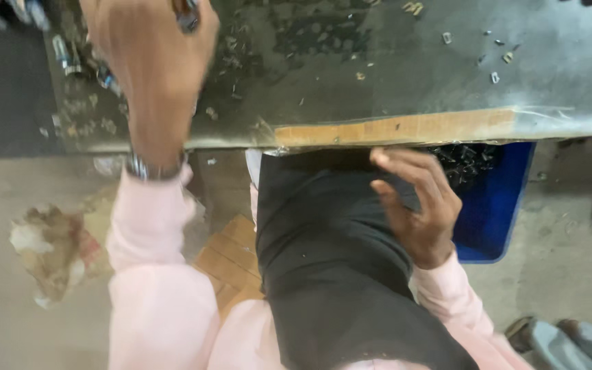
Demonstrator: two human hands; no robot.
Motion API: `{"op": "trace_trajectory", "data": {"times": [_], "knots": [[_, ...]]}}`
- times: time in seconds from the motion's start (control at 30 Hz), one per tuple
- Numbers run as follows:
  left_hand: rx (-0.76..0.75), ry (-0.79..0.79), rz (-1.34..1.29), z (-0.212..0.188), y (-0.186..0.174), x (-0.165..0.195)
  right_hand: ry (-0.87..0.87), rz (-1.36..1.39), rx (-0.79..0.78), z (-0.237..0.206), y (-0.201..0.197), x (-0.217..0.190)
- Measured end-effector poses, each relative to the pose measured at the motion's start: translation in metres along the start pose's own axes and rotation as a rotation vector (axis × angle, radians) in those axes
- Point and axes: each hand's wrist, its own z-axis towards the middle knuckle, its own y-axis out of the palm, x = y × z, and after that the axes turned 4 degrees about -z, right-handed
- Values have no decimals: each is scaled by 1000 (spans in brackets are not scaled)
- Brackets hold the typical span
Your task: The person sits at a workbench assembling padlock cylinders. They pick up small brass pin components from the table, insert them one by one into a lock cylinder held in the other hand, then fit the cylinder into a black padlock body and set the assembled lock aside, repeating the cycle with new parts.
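My left hand (151, 65) reaches out over the left part of a grey metal-topped workbench (392, 62); it is blurred and seems to hold a small dark metal part (188, 15) at its fingertips. A watch sits on that wrist. My right hand (416, 205) hangs below the bench edge, fingers apart, resting against my dark-clad thigh (323, 260) beside a blue plastic crate (495, 205). Both arms wear pale pink sleeves.
Small metal pieces (495, 58) and shavings lie scattered on the bench top. The bench's front edge shows a bare wooden strip (405, 128). The crate holds dark small parts. Crumpled paper (49, 247) and a wooden board (231, 257) lie on the concrete floor. Another person's foot (549, 339) shows at the lower right.
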Motion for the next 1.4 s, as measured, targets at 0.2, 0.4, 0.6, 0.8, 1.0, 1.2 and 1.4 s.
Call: {"op": "trace_trajectory", "data": {"times": [0.2, 0.4, 0.6, 0.8, 1.0, 1.2, 1.4], "knots": [[-323, 104, -868, 3, -48, 108, 224, 155, -58, 29, 13, -4], [-310, 67, -429, 25, 21, 125, 415, 382, 8, -9, 20, 21], [-53, 282, -160, 22, 92, 147, 345, 553, 137, -29, 9, 27], [-384, 446, -277, -35, 42, 137, 356, 489, 178, -27, -8, 25], [-324, 248, -559, -58, -1, 125, 534, 765, 70, -19, -8, 33], [-283, -576, -1272, -73, -16, 145, 607, 851, -23, -11, 5, 31], [-196, -732, -1511, -76, -8, 152, 669, 1096, -121, -7, 15, 24]]}}
